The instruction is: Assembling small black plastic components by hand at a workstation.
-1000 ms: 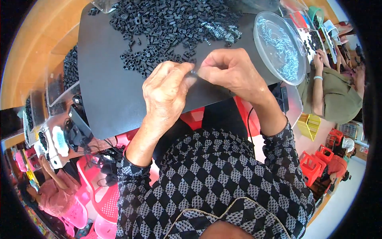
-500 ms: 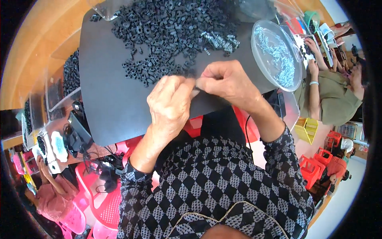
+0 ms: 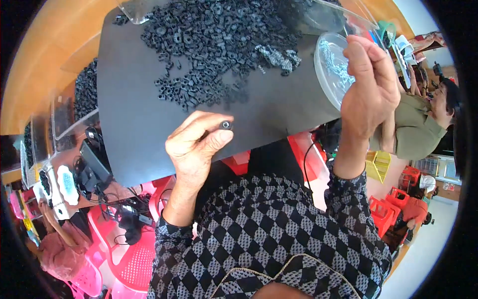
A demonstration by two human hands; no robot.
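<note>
Top (image 3: 269, 214): black and grey diamond checks, set in slanting rows across the chest and belly.
Grey diamonds: broken up by a small, dark, textured motif; the black ones look plain.
Left sleeve (image 3: 171, 244): same diamond cloth, ending on the forearm, with small puckers and folds.
Right sleeve (image 3: 346, 194): matching pattern and length, creased near its edge.
Collar (image 3: 316, 276): cut from the same checked fabric, with broad pointed flaps.
Collar trim (image 3: 302, 255): thin, pale, yellowish line that dips to a notch at mid-chest.
Trousers (image 3: 276, 162): black, fabric detail too dark to tell.
Left hand (image 3: 194, 144) and right hand (image 3: 371, 92): bare, like the wrists.
</note>
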